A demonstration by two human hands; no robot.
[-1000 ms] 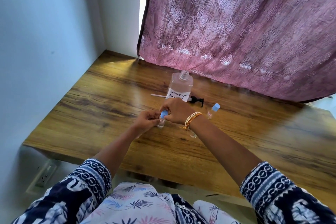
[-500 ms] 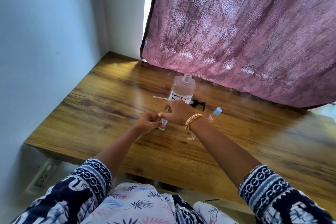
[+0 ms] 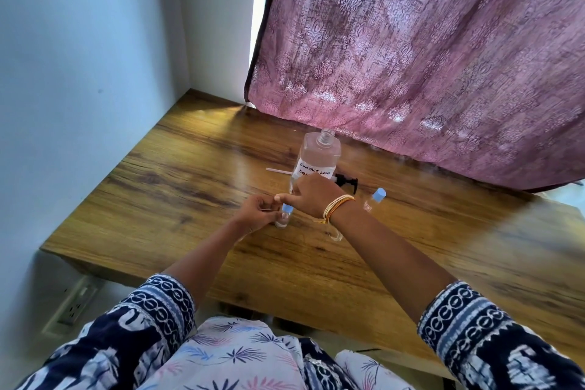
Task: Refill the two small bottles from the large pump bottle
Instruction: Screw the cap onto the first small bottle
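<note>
**Both hands at a small bottle, mid-table**

Left hand (image 3: 256, 210) curled, pinching the small bottle (image 3: 282, 219) by its body; right hand (image 3: 311, 196) closed over the blue cap (image 3: 287, 208) from above. Upright on the wooden table (image 3: 177, 187). At 12 o'clock, just behind the hands: large bottle (image 3: 318, 160), neck open, handwritten label, base hidden by the right hand. Behind it, lying flat, black pump head (image 3: 346, 182) with white tube (image 3: 277, 170). At 2 o'clock, second small bottle (image 3: 373, 199), blue-capped, tilted. Gold bangles (image 3: 337, 207) on the right wrist. Purple curtain (image 3: 427, 57) at the far edge; pale wall (image 3: 79, 73) at 9 o'clock; wall socket (image 3: 74, 309) at 7 o'clock.
</note>
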